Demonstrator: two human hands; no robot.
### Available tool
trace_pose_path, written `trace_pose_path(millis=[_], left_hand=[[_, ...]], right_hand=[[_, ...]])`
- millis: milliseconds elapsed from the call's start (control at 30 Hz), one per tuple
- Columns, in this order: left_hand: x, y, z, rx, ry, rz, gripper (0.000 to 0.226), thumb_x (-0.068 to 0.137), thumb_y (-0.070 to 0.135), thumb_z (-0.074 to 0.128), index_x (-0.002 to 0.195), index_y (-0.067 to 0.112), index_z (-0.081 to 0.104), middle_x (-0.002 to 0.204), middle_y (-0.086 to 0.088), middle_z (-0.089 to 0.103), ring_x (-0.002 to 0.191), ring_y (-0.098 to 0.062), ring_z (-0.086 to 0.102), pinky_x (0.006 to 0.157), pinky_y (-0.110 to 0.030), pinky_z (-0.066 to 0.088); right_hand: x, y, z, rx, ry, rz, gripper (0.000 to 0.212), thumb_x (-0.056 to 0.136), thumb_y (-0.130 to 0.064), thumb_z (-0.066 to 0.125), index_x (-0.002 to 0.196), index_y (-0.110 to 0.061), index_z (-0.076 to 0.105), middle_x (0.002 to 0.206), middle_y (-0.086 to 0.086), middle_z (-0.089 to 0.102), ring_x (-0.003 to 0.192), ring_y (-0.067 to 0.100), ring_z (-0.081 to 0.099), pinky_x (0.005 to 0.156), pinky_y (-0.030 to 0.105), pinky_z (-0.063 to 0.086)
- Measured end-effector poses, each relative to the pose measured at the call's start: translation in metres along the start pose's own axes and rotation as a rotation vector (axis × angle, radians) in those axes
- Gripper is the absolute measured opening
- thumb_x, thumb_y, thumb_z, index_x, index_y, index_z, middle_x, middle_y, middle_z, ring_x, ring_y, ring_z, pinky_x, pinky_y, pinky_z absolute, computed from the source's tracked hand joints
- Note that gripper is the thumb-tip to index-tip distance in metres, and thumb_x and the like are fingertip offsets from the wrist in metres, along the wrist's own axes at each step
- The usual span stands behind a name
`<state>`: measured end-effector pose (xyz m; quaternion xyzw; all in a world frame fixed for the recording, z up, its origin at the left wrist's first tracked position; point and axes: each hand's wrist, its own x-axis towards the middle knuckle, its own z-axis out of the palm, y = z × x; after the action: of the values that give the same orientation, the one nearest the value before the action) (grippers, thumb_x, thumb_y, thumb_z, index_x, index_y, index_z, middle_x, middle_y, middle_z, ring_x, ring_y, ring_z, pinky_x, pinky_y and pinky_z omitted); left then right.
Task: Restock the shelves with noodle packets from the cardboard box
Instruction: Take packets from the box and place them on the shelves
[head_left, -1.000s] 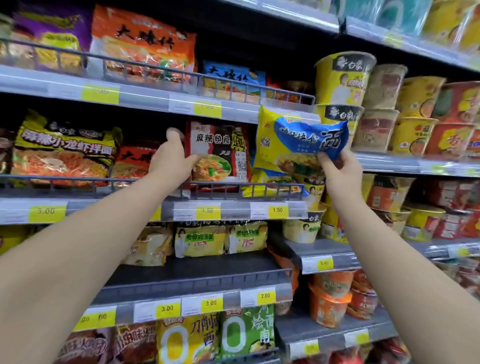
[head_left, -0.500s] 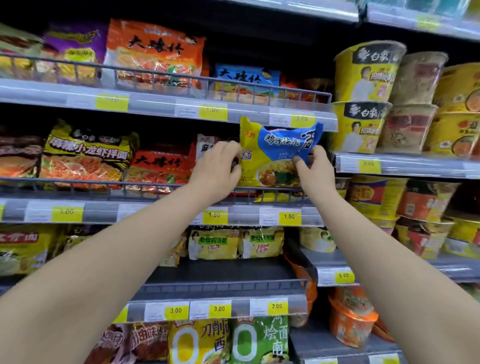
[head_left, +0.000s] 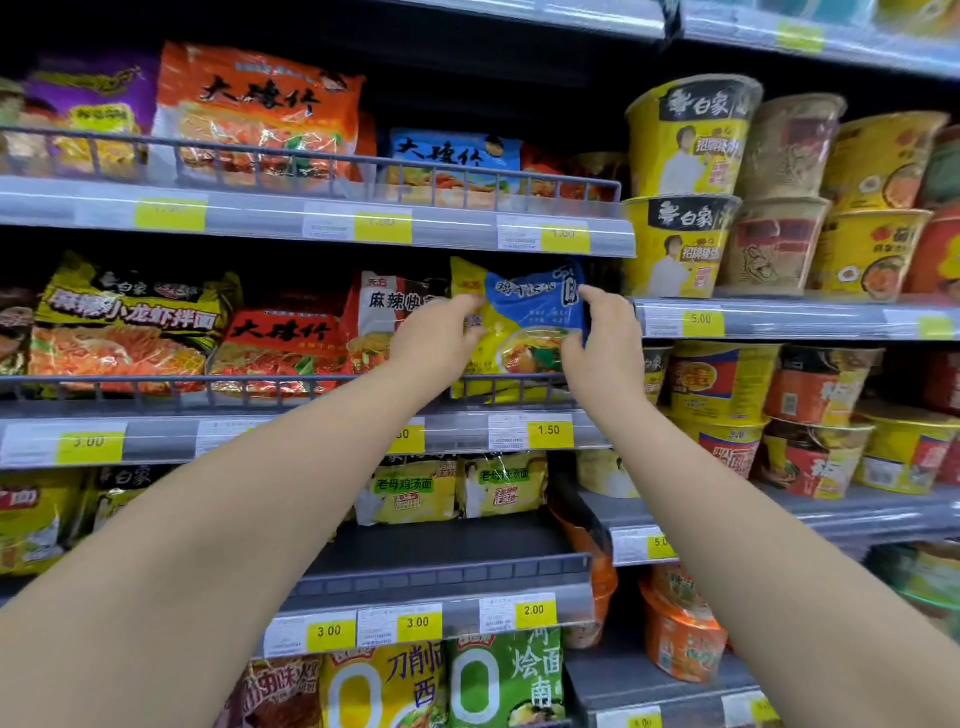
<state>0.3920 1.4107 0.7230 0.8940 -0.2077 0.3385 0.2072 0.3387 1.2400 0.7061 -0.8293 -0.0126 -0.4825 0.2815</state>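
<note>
A yellow and blue noodle packet (head_left: 524, 322) stands upright at the right end of the middle shelf (head_left: 291, 436), behind the wire rail above the 1.50 price tag. My left hand (head_left: 439, 338) holds its left edge and my right hand (head_left: 605, 338) pinches its right edge near the top corner. A red and white noodle packet (head_left: 387, 312) stands just left of it, partly hidden by my left hand. The cardboard box is out of view.
Larger noodle packets (head_left: 130, 327) fill the rest of the middle shelf, with more on the shelf above (head_left: 311, 223) and below. Stacked cup noodle bowls (head_left: 685, 140) crowd the bay on the right. The lower shelf (head_left: 441, 551) has bare dark surface in front of its packets.
The yellow and blue packet has gone from in front of the upper shelf edge down and back into the middle shelf. My left hand moved right from the red packets onto it.
</note>
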Motion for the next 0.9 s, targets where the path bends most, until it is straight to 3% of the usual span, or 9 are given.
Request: trace_pose_path(millis=[67, 133, 300, 400, 467, 533, 667, 800, 900], left_hand=[[0.003, 0.011, 0.003, 0.218, -0.018, 0.006, 0.037, 0.095, 0.041, 0.047, 0.132, 0.037, 0.050, 0.140, -0.010, 0.038, 0.128, -0.032, 0.035, 0.100, -0.043, 0.035], [0.002, 0.018, 0.005, 0.263, 0.015, -0.032, 0.032, 0.094, 0.042, 0.047, 0.124, 0.038, 0.057, 0.144, -0.007, 0.028, 0.130, -0.031, 0.027, 0.104, -0.043, 0.028], [-0.032, -0.002, -0.004, -0.159, 0.296, -0.098, 0.027, 0.092, 0.019, 0.051, 0.113, 0.028, 0.065, 0.125, -0.006, 0.044, 0.118, -0.026, 0.041, 0.095, -0.028, 0.031], [-0.088, -0.021, -0.015, -0.379, 0.381, -0.159, 0.019, 0.090, 0.014, 0.054, 0.100, 0.027, 0.064, 0.112, 0.002, 0.045, 0.099, -0.008, 0.050, 0.081, -0.007, 0.036], [-0.132, -0.039, -0.021, -0.476, 0.374, -0.301, 0.018, 0.091, 0.013, 0.054, 0.096, 0.029, 0.059, 0.108, 0.008, 0.045, 0.086, 0.003, 0.051, 0.076, -0.001, 0.038], [-0.178, -0.061, -0.026, -0.570, 0.365, -0.481, 0.018, 0.091, 0.011, 0.054, 0.093, 0.029, 0.059, 0.102, 0.011, 0.051, 0.082, 0.003, 0.052, 0.075, -0.009, 0.043], [-0.270, -0.107, -0.049, -0.643, 0.368, -0.778, 0.026, 0.091, 0.009, 0.054, 0.080, 0.033, 0.055, 0.090, 0.010, 0.056, 0.087, -0.013, 0.054, 0.073, -0.022, 0.044], [-0.373, -0.147, -0.085, -0.654, 0.379, -1.021, 0.015, 0.089, 0.016, 0.060, 0.085, 0.031, 0.059, 0.104, 0.000, 0.058, 0.102, -0.022, 0.057, 0.077, -0.032, 0.049], [-0.453, -0.171, -0.120, -0.665, 0.415, -1.158, 0.012, 0.089, 0.015, 0.061, 0.088, 0.027, 0.059, 0.108, -0.004, 0.059, 0.093, -0.019, 0.057, 0.072, -0.028, 0.045]], right_hand=[[-0.006, -0.005, 0.002, 0.028, 0.044, -0.040, 0.041, 0.089, -0.004, 0.049, 0.129, -0.011, 0.048, 0.131, 0.009, 0.048, 0.122, 0.026, 0.042, 0.099, 0.028, 0.031], [-0.014, -0.011, 0.006, 0.074, 0.075, -0.057, 0.037, 0.086, -0.002, 0.050, 0.122, -0.011, 0.054, 0.125, 0.009, 0.050, 0.118, 0.026, 0.045, 0.095, 0.025, 0.032], [-0.044, -0.030, 0.021, 0.361, 0.082, -0.049, 0.021, 0.086, -0.006, 0.053, 0.106, -0.012, 0.058, 0.101, -0.003, 0.049, 0.097, 0.020, 0.053, 0.085, 0.029, 0.043], [-0.076, -0.049, 0.043, 0.513, -0.027, -0.020, 0.014, 0.089, -0.011, 0.055, 0.099, -0.020, 0.052, 0.099, -0.002, 0.050, 0.079, 0.007, 0.050, 0.072, 0.015, 0.041], [-0.105, -0.063, 0.064, 0.607, -0.132, 0.036, 0.015, 0.088, -0.014, 0.057, 0.097, -0.023, 0.050, 0.099, -0.001, 0.052, 0.073, 0.001, 0.048, 0.069, 0.013, 0.040], [-0.138, -0.080, 0.084, 0.660, -0.243, 0.088, 0.015, 0.087, -0.016, 0.059, 0.097, -0.024, 0.050, 0.099, 0.002, 0.054, 0.069, -0.001, 0.047, 0.069, 0.014, 0.040], [-0.214, -0.120, 0.110, 0.762, -0.440, 0.185, 0.012, 0.088, -0.013, 0.059, 0.096, -0.018, 0.052, 0.091, 0.000, 0.053, 0.067, -0.003, 0.046, 0.063, 0.005, 0.036], [-0.306, -0.161, 0.125, 0.804, -0.627, 0.313, 0.013, 0.089, -0.010, 0.059, 0.092, -0.018, 0.050, 0.081, -0.010, 0.048, 0.062, -0.007, 0.045, 0.058, 0.009, 0.035], [-0.377, -0.196, 0.131, 0.805, -0.768, 0.437, 0.009, 0.091, -0.015, 0.057, 0.097, -0.019, 0.051, 0.081, -0.009, 0.050, 0.060, -0.006, 0.048, 0.054, 0.006, 0.039]])
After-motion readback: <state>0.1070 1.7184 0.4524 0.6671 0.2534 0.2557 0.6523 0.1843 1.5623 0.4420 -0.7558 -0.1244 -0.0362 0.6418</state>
